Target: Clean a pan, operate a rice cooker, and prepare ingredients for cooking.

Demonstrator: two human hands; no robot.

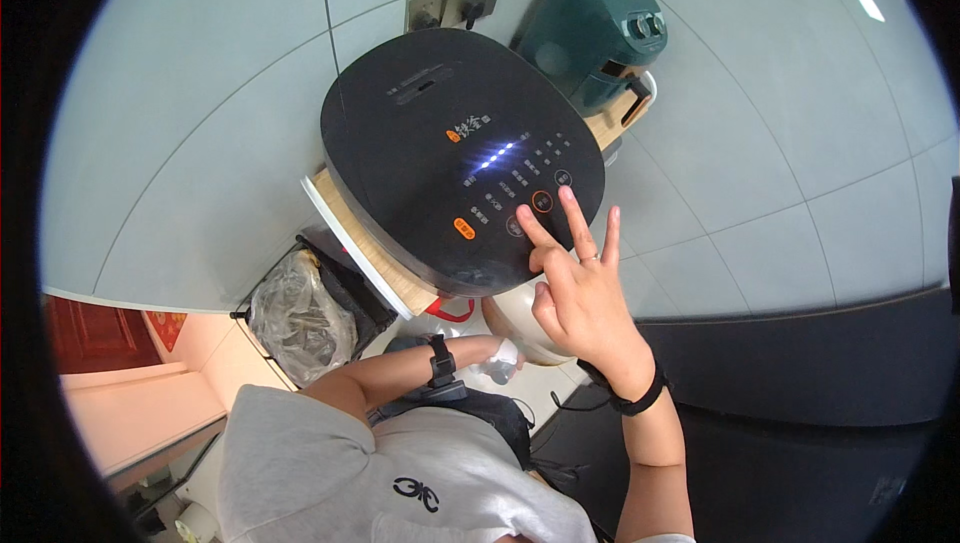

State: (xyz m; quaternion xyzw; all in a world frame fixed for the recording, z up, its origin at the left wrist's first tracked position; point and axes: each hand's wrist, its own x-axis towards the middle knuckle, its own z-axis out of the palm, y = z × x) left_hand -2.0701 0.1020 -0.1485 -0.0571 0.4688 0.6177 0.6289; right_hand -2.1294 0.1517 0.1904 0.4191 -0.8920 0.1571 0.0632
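Observation:
A black rice cooker (427,160) with a touch panel on its lid stands before me on a wooden board with a white edge. Several white lights glow in a row on the lid. My right hand (585,295) is over the near right part of the panel, its fingers spread, two fingertips at or just above the round touch buttons; contact cannot be told. It holds nothing. Lower down, my left hand (508,361) is closed on a small whitish and clear item (501,363), partly hidden, beside a large pale round vessel (525,325).
A dark green air fryer (592,40) stands behind the cooker at the right. Wall sockets (454,4) with plugs are behind it. A bin lined with a clear plastic bag (300,318) is at the lower left. A dark cabinet or appliance (787,370) lies to the right.

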